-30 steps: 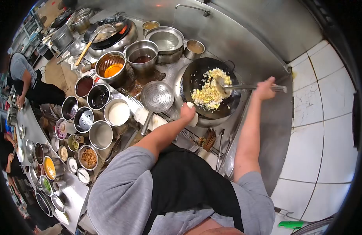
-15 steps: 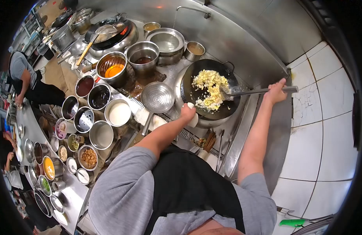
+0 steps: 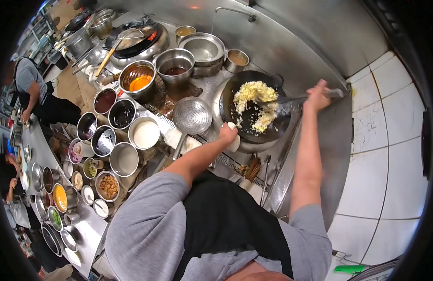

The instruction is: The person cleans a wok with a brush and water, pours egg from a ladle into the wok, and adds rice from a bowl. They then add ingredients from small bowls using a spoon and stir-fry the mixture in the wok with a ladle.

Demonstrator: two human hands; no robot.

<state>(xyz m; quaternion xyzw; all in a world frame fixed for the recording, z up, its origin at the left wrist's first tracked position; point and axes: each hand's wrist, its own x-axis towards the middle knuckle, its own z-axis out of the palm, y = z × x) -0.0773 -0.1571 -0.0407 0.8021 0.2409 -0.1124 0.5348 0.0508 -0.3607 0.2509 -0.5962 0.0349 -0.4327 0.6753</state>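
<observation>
Kitchen scene bright overall, light fairly even. Steel wall (image 3: pixel 301 42) at far side carries broad soft sheen and small reddish glare spot. White tiles (image 3: pixel 366 178) at right bright, pale. Sharp glints on metal pots (image 3: pixel 174 65); pale reflections across steel counter (image 3: pixel 87 218) at left. Black apron (image 3: pixel 230 220) dark, folds faint. Slight motion blur on right hand (image 3: pixel 317 97) and long-handled utensil (image 3: pixel 296 98). Wide-lens distortion bends tile lines and counter edges; left margin squeezed, soft. Corners black, bluish fringe along rim.
</observation>
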